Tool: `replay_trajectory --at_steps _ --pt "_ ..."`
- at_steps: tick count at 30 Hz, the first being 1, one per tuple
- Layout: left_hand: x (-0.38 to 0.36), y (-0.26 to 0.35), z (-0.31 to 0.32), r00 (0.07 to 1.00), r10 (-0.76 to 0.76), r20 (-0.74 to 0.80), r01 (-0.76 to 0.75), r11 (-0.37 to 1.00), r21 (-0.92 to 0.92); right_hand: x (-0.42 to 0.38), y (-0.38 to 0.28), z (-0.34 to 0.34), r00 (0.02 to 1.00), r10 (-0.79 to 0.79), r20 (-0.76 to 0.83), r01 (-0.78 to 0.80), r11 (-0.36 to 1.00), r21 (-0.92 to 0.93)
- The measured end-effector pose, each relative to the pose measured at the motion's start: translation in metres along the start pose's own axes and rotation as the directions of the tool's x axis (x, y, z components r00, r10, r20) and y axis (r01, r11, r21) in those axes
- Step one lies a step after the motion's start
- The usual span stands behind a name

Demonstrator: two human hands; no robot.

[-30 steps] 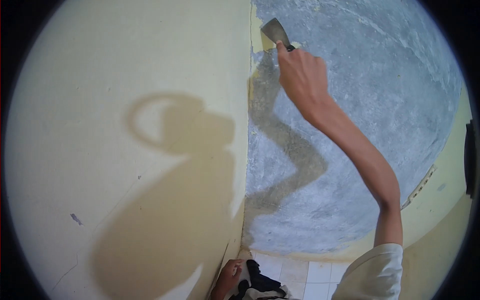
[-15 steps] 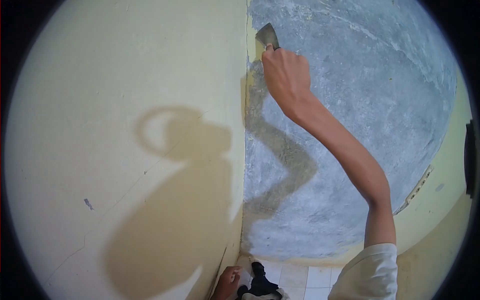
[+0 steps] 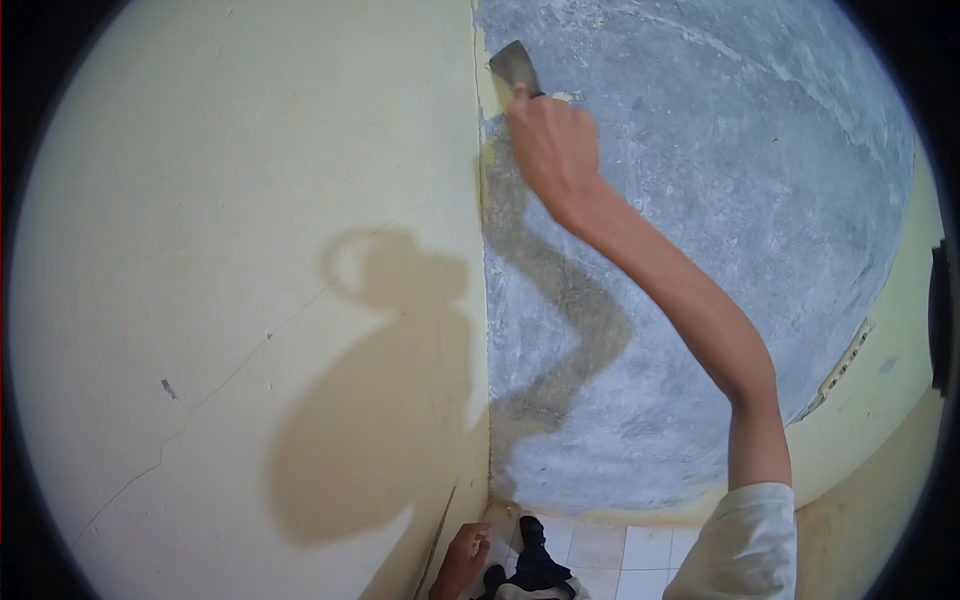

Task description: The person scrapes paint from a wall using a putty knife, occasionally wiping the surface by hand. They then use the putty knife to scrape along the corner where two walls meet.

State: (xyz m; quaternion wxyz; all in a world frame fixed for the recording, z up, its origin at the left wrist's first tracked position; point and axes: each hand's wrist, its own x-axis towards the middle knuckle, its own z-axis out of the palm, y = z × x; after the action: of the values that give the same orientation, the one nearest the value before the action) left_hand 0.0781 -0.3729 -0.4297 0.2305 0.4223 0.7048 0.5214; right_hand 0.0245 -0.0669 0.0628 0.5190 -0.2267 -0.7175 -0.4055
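Observation:
In my right hand is a scraper with a broad metal blade, held by its dark handle with the fingers wrapped round it. The blade lies by the wall corner, over a strip of yellow paint left on the grey stripped wall. My left hand hangs low near the corner, small in view; its fingers are loosely curled with a gap, and nothing shows in them.
A cream painted wall with a thin crack stands at the left, my shadow on it. White floor tiles and my dark-clad legs are below. A dark object is at the far right edge.
The view has turned slightly, and my right hand with the scraper appears a little farther left and up. My shadow has shifted right and looks smaller.

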Motion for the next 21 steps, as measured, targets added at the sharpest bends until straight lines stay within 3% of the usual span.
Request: replay_trajectory --at_steps 3,5,9,11,15,17,21 --pt "-0.001 0.008 0.004 1.0 -0.024 -0.002 0.024 1.0 0.001 -0.003 -0.002 -0.013 0.998 0.048 0.051 -0.05 0.998 0.029" --pt "0.013 0.008 0.011 0.999 -0.012 -0.037 0.011 1.0 -0.026 0.002 0.009 -0.03 0.982 -0.014 0.186 0.002 0.998 0.069" --pt "0.011 0.001 0.01 1.0 0.002 -0.022 -0.003 1.0 -0.019 0.03 0.005 -0.001 0.995 -0.09 0.042 0.086 0.992 0.097" --pt "0.003 0.006 0.003 1.0 -0.01 -0.029 0.01 1.0 -0.017 0.023 0.004 -0.023 0.979 -0.107 0.173 0.083 0.986 0.143" --pt "0.029 0.014 0.007 0.994 0.012 -0.11 -0.017 0.999 -0.044 0.024 0.005 -0.014 0.983 -0.016 0.181 0.003 0.997 0.073" --pt "0.031 0.016 0.012 0.994 0.004 -0.114 -0.011 0.998 -0.057 0.032 -0.01 -0.001 0.998 -0.046 0.044 0.047 0.998 -0.03" --pt "0.024 0.02 0.011 0.992 0.021 -0.122 -0.022 1.0 -0.011 0.021 -0.004 -0.032 0.99 -0.075 0.12 0.064 0.994 0.088"
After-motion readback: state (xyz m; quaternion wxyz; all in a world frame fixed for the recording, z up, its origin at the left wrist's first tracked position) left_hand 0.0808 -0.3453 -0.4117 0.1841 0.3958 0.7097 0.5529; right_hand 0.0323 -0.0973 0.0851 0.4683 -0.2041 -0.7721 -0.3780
